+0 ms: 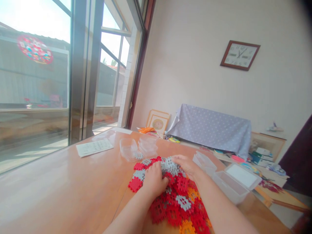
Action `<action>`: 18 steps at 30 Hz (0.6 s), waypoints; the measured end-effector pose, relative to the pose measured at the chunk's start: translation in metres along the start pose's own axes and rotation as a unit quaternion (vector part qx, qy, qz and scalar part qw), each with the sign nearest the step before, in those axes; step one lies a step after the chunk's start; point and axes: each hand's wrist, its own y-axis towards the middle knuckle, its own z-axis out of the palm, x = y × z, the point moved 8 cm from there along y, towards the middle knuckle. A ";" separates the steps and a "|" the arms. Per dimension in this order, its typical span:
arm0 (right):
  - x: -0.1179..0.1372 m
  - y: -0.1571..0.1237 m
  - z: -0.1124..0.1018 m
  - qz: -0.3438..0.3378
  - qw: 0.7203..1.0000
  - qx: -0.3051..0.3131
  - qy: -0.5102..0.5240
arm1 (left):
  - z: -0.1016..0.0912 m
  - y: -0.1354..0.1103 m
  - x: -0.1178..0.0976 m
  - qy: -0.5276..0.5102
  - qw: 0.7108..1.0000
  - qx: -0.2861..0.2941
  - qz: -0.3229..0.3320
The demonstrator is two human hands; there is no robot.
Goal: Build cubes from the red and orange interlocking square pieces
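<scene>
A heap of flat, toothed plastic building pieces in red (173, 215), grey (183, 202) and orange (187, 227) lies on the wooden table. At its far end is a bunch of grey interlocking pieces (170, 165) between my hands. My left hand (155, 180) curls round the left side of the bunch, thumb bent over red pieces; its fingertips are partly hidden. From the right, my right hand (186, 165) closes its fingers on the bunch's edge. Left of my left hand lie a red piece (135, 184) and a grey piece (139, 175).
Clear plastic boxes (128, 149) stand beyond the heap, and an open lidded box (230, 187) is to the right. Folded paper (95, 147) lies at the left on the table (73, 195). A cloth-covered object (212, 130) stands by the wall, beneath a clock (240, 55).
</scene>
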 end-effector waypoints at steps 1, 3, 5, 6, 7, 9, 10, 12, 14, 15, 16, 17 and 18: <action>0.004 -0.004 0.006 0.004 1.000 0.014 0.002 | -0.005 0.002 0.004 -0.005 1.000 -0.016 -0.012; 0.010 -0.011 0.011 0.008 0.999 0.031 0.006 | -0.016 0.006 0.013 -0.010 0.998 -0.052 -0.037; 0.011 -0.014 0.004 0.006 1.000 0.015 0.005 | -0.028 0.007 0.021 -0.011 0.995 -0.085 -0.057; 0.010 -0.014 -0.003 0.005 1.000 -0.005 0.000 | -0.034 0.007 0.023 -0.014 0.993 -0.098 -0.065; 0.007 -0.015 -0.012 0.007 1.000 -0.028 -0.008 | -0.038 0.006 0.023 -0.019 0.992 -0.107 -0.068; -0.001 -0.017 -0.031 0.015 0.997 -0.070 -0.025 | -0.042 0.003 0.019 -0.028 0.992 -0.107 -0.055; -0.006 -0.019 -0.040 0.016 0.996 -0.084 -0.031 | -0.041 0.001 0.015 -0.029 0.994 -0.096 -0.039; -0.015 -0.023 -0.052 0.012 0.995 -0.089 -0.040 | -0.033 -0.004 0.003 -0.017 0.999 -0.043 0.009; -0.026 -0.029 -0.051 0.002 0.997 -0.037 -0.062 | -0.017 -0.010 -0.007 0.010 0.997 0.047 0.055; -0.032 -0.033 -0.046 -0.004 0.997 0.011 -0.081 | -0.009 -0.014 -0.009 0.025 0.993 0.092 0.071; -0.038 -0.038 -0.038 -0.010 0.992 0.063 -0.105 | -0.002 -0.018 -0.010 0.040 0.988 0.130 0.079; -0.043 -0.042 -0.032 -0.022 0.986 0.101 -0.133 | 0.003 -0.020 -0.009 0.053 0.983 0.157 0.078; -0.047 -0.046 -0.027 -0.034 0.979 0.122 -0.159 | 0.006 -0.021 -0.007 0.063 0.981 0.171 0.072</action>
